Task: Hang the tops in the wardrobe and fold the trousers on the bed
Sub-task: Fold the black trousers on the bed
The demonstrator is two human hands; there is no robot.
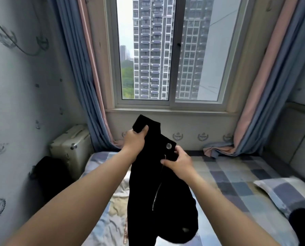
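The person holds black trousers (158, 183) up in the air above the bed (237, 176), near its window-side edge. The left hand (134, 139) grasps 1 end of the waistband, and the right hand (179, 161) pinches the waistband beside the metal button (169, 146).

Bed (237, 176): covered by a checked sheet in blue, grey and cream squares. A pillow (281, 194) in matching checked fabric lies on it at the right. A pale crumpled cloth (116, 206) lies on the left part of the bed. Bunched curtain hem (217, 150) rests on the far edge below the window. A dark item (302, 226) lies at the near right corner; identity cannot be determined.
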